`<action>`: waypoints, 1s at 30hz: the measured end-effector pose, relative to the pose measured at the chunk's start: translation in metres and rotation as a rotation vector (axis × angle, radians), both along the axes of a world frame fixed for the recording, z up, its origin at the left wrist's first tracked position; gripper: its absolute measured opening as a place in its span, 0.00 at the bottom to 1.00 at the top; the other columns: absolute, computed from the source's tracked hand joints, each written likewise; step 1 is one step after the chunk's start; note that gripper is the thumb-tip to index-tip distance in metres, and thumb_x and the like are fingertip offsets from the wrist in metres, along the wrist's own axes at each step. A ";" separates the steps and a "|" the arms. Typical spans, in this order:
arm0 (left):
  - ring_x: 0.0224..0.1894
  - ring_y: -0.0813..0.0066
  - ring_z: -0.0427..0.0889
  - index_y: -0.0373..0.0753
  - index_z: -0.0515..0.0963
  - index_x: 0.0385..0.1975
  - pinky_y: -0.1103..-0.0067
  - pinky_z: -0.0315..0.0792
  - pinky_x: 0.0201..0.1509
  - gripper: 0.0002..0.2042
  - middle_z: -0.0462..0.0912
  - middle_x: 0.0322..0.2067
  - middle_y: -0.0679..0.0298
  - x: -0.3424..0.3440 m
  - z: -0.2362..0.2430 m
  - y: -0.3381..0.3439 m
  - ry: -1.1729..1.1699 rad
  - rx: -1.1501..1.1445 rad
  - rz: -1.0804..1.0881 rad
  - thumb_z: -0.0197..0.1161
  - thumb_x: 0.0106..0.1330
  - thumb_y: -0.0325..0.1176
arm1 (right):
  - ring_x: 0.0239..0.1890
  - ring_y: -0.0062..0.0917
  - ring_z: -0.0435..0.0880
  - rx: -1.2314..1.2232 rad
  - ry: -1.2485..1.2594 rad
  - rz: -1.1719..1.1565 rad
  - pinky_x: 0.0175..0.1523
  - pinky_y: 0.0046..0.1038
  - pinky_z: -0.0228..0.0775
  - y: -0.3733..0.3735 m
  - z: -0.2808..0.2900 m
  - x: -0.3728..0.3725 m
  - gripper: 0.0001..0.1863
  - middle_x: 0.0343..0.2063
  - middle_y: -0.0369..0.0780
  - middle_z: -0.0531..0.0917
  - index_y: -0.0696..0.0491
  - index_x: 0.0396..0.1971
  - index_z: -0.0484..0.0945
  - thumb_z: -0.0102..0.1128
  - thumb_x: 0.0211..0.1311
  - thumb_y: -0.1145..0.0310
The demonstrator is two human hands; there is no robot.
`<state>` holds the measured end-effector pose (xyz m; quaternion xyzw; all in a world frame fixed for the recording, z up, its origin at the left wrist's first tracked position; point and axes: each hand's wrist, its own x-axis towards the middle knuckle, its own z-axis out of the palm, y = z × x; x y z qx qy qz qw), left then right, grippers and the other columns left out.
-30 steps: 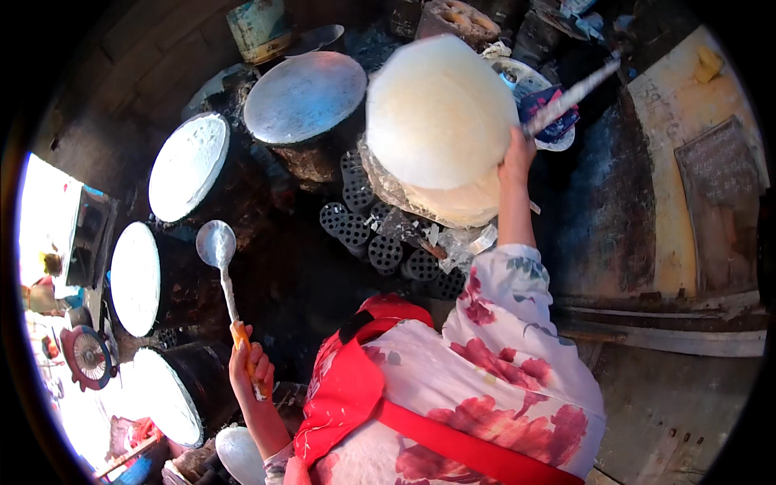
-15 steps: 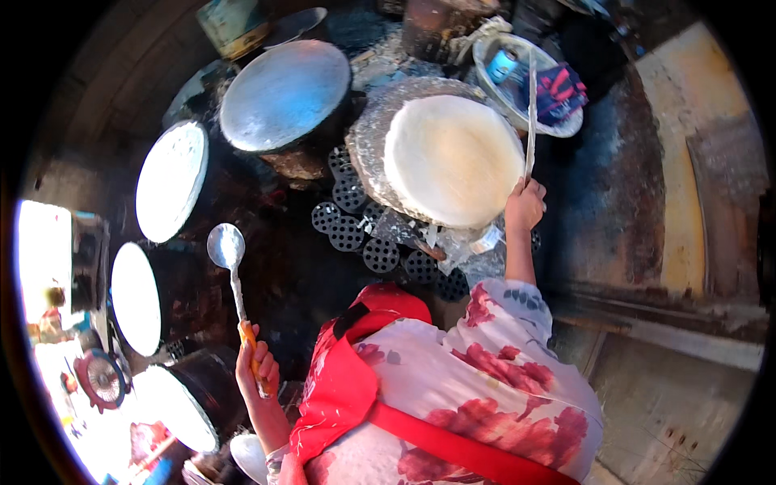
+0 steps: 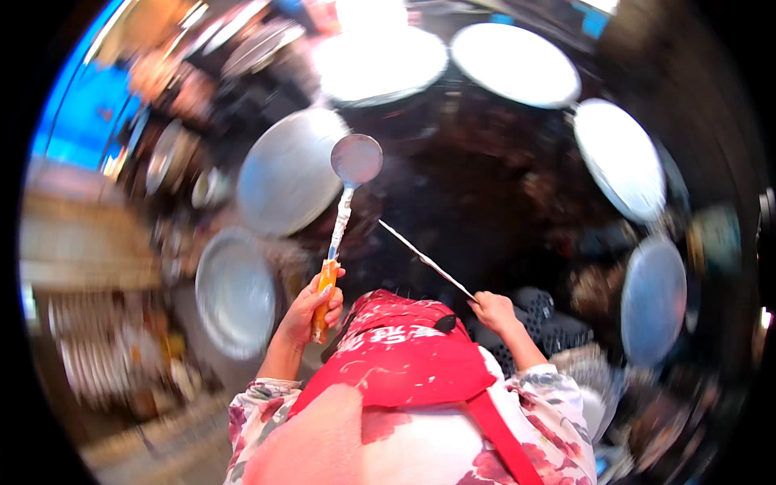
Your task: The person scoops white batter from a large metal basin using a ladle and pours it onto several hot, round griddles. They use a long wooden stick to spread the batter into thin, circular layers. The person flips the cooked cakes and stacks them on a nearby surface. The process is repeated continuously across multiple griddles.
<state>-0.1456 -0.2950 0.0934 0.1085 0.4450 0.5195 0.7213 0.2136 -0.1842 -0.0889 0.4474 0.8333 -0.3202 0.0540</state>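
My left hand (image 3: 305,311) is closed round the orange handle of a ladle (image 3: 356,160). Its round metal bowl points up and away from me, and a pale coating covers its shaft. In my right hand (image 3: 495,312) is one end of a long thin stick (image 3: 424,259), smeared white. That stick slants away to the left, its tip near the ladle's shaft but apart from it. Both tools are held in the air before my red apron (image 3: 404,356), over a dark floor. Nearest the ladle's bowl is a large grey round griddle (image 3: 287,178).
Several round griddles stand in an arc, among them white ones (image 3: 517,65) at the far side and a bluish one (image 3: 653,303) at the right. A pale round basin (image 3: 234,293) is at the left. Dark briquettes with holes (image 3: 533,305) lie beyond my right hand. The surroundings are blurred.
The view has swung left, and the round of pale batter is out of sight. My right hand has brought the stick away from its edge. My left hand still holds the ladle.
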 end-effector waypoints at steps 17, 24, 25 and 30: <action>0.38 0.52 0.80 0.35 0.67 0.44 0.63 0.73 0.38 0.15 0.79 0.34 0.48 -0.303 -0.223 -0.227 1.555 -0.919 -0.055 0.53 0.64 0.38 | 0.26 0.40 0.79 0.105 -0.010 0.676 0.31 0.38 0.72 0.026 0.030 -0.245 0.15 0.22 0.45 0.79 0.55 0.21 0.74 0.52 0.60 0.58; 0.37 0.52 0.80 0.39 0.64 0.48 0.63 0.73 0.39 0.16 0.79 0.33 0.47 -0.311 -0.258 -0.279 1.420 -0.773 -0.234 0.54 0.64 0.40 | 0.28 0.44 0.79 -0.132 0.023 0.555 0.33 0.41 0.70 -0.022 0.027 -0.319 0.16 0.22 0.48 0.79 0.56 0.25 0.75 0.50 0.62 0.58; 0.33 0.54 0.81 0.40 0.64 0.48 0.63 0.74 0.36 0.16 0.79 0.30 0.49 -0.302 -0.273 -0.302 1.393 -0.701 -0.164 0.54 0.64 0.40 | 0.29 0.46 0.78 -0.195 0.018 0.531 0.34 0.43 0.68 -0.032 0.023 -0.334 0.17 0.22 0.50 0.78 0.56 0.25 0.75 0.49 0.63 0.57; 0.12 0.86 0.59 0.43 0.65 0.45 0.87 0.58 0.15 0.15 0.61 0.15 0.72 -0.231 -0.196 -0.285 -0.218 -0.497 0.516 0.48 0.69 0.47 | 0.16 0.21 0.73 -0.867 -0.005 0.206 0.21 0.25 0.65 -0.087 -0.009 -0.402 0.24 0.15 0.36 0.72 0.57 0.27 0.74 0.44 0.66 0.49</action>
